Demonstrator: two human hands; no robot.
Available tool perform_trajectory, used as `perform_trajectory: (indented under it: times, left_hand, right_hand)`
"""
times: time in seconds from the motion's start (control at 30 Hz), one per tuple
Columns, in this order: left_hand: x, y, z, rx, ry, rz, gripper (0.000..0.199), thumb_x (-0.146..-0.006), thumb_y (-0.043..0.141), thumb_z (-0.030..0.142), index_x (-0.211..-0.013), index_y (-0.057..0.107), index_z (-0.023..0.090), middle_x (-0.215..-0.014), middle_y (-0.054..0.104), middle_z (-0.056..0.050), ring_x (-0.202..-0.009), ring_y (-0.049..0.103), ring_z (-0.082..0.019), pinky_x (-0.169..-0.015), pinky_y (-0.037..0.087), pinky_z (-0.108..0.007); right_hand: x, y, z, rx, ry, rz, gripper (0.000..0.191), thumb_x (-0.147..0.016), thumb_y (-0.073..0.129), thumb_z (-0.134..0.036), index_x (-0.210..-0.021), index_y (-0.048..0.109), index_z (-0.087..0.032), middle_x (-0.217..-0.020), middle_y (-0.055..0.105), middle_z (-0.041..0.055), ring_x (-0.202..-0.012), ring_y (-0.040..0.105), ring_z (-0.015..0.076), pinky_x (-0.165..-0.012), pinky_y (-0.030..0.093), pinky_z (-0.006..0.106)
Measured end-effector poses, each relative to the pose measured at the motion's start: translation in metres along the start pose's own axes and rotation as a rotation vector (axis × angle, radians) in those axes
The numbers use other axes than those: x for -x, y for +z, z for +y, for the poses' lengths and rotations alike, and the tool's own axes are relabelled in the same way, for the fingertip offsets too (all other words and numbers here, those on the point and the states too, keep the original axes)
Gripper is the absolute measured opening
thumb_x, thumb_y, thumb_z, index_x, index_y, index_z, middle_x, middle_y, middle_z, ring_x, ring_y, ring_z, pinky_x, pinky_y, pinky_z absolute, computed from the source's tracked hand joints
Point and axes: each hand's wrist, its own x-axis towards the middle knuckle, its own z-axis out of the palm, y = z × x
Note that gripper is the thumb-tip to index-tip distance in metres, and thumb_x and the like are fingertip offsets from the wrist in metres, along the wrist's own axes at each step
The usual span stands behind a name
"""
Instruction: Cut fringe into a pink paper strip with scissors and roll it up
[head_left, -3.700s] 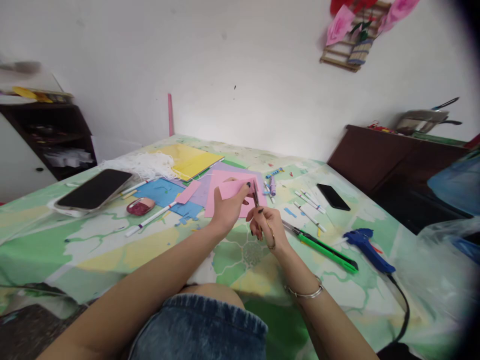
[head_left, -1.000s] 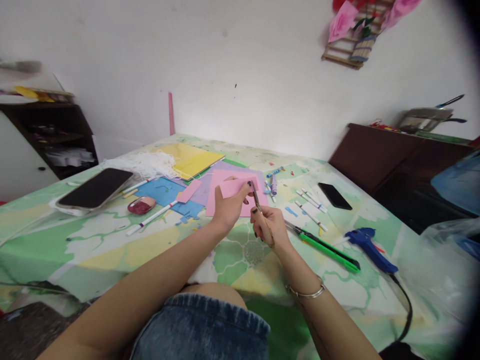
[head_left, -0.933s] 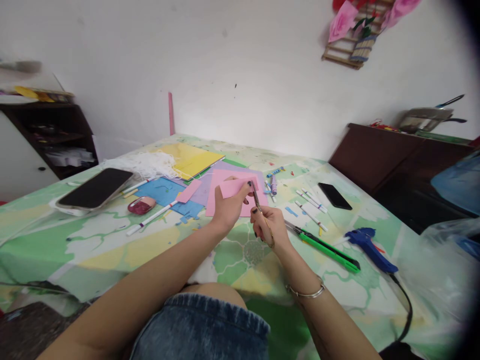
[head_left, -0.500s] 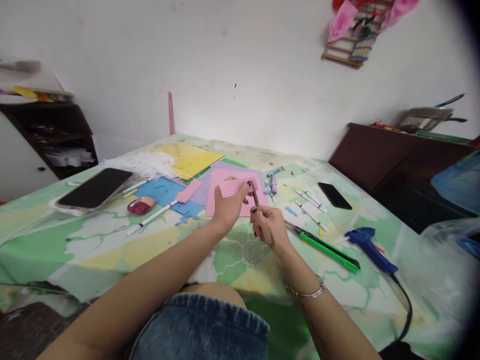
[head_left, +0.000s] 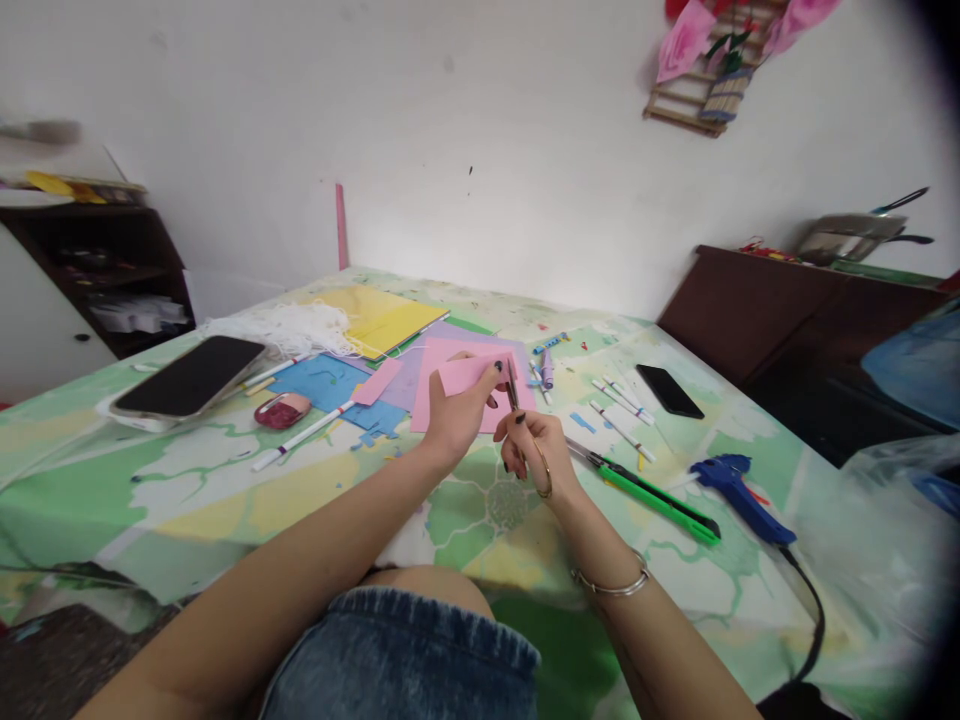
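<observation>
Left hand (head_left: 456,415), centre: fingers pinching pink paper (head_left: 465,374). Right hand (head_left: 534,447), right of centre: fingers gripping scissors (head_left: 513,386), blades at the paper's right end. Right of them: green cutter (head_left: 660,500), glue gun (head_left: 742,498), black phone (head_left: 669,391). Left of centre: blue paper (head_left: 322,384).

Blue denim garment (head_left: 405,655), silver bangle (head_left: 619,585) on right wrist, dark nail polish (head_left: 498,368)
</observation>
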Motion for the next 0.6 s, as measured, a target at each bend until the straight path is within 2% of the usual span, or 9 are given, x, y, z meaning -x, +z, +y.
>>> perform_trajectory:
  times: [0.23,0.6]
  left_hand:
    - [0.0002,-0.0007,0.0004,-0.013,0.077,-0.034,0.016,-0.073,0.062,0.032,-0.069,0.060,0.017,-0.071,0.061,-0.003,-0.053,0.052,-0.012,-0.055,0.042,-0.027]
    - [0.0008,-0.0006,-0.0001,-0.015,0.087,-0.053,0.018,-0.074,0.061,0.035,-0.071,0.061,0.018,-0.071,0.062,-0.003,-0.051,0.053,-0.012,-0.051,0.043,-0.027]
  right_hand:
    - [0.0004,0.0002,-0.0013,0.003,0.006,0.000,0.055,-0.075,0.051,-0.068,-0.063,0.056,-0.015,-0.034,0.043,-0.0046,-0.029,0.033,0.0072,-0.035,0.025,0.020]
    - [-0.0004,-0.0004,-0.0010,0.030,0.007,0.003,0.056,-0.073,0.052,-0.070,-0.061,0.055,-0.015,-0.034,0.044,-0.0040,-0.029,0.034,0.0074,-0.035,0.025,0.020]
